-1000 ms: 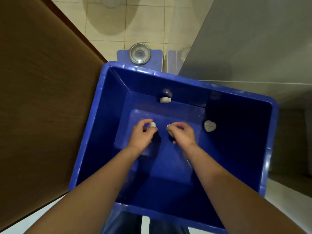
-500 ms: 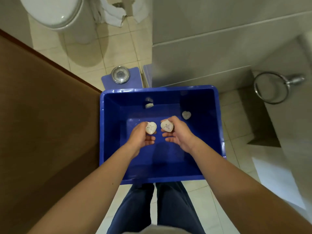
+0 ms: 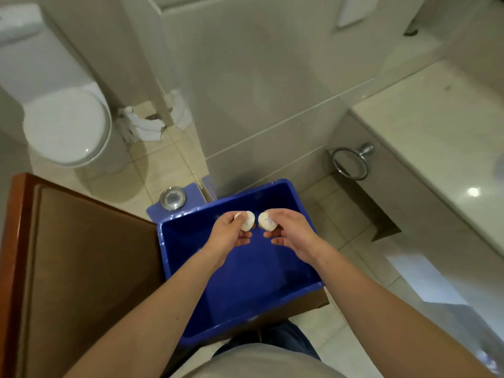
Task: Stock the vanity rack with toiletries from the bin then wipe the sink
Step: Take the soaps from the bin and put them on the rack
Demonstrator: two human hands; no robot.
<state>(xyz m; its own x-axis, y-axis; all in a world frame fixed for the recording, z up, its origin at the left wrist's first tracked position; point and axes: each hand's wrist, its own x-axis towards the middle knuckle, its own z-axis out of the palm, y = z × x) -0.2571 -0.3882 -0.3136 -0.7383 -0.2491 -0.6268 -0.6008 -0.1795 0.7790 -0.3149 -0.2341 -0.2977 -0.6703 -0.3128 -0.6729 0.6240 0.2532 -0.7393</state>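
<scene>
A blue plastic bin [image 3: 245, 296] stands on the tiled floor below me. Above it my left hand [image 3: 230, 236] pinches a small white heart-shaped toiletry [image 3: 248, 223] between thumb and fingers. My right hand [image 3: 293, 233] holds a second white heart-shaped toiletry [image 3: 266, 221] the same way. The two pieces are side by side, almost touching, well above the bin. My hands hide the far part of the bin's inside. The vanity counter [image 3: 436, 137] runs along the right.
A brown wooden door [image 3: 76, 268] stands close at the left, against the bin. A toilet [image 3: 65, 126] and white towels [image 3: 141, 126] on the floor are at the back left. A chrome towel ring [image 3: 350, 162] hangs under the counter. A round metal lid [image 3: 173, 198] lies behind the bin.
Both hands have picked one white heart-shaped piece each from the bin floor and raised them out. The view has risen, showing the toilet and the counter.
</scene>
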